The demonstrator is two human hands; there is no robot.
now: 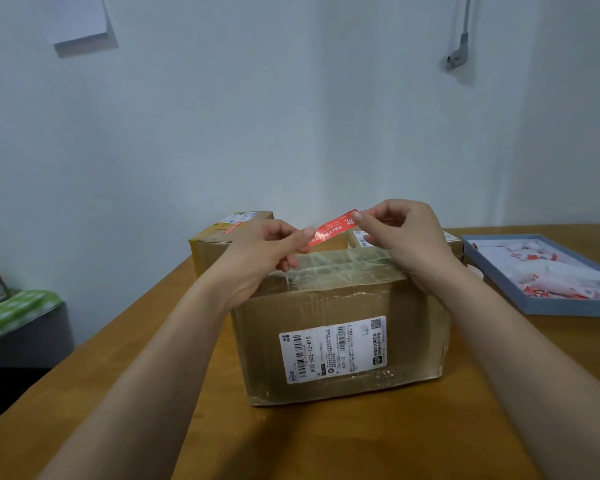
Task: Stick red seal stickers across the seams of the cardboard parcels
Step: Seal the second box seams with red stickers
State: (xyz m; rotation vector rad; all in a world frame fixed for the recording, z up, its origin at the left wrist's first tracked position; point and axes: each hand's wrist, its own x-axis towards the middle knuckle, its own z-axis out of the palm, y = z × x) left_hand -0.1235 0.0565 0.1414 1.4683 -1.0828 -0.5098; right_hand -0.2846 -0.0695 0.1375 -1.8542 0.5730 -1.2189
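Head view, sticker: we hold a long red rectangular seal sticker (332, 227) in the air above the top of the nearest parcel, its long axis running left to right and tilted, the right end higher and farther from us than the left.
Head view, left hand: our left hand (264, 252) pinches the sticker's lower left end between thumb and forefinger, the other fingers curled under.
Head view, right hand: our right hand (400, 233) pinches the upper right end the same way.
Head view, near parcel: a brown cardboard parcel (340, 327) wrapped in clear tape stands on the wooden table (146, 375), a white shipping label (333, 353) on the side facing us, its print turned sideways.
Head view, other parcels: a second cardboard parcel (219, 237) sits behind to the left, a red strip on its top; a third (451, 239) shows behind our right hand.
Head view, tray: a shallow grey-blue tray (548, 308) lies to the right, holding white backing sheets with red scraps (548, 275).
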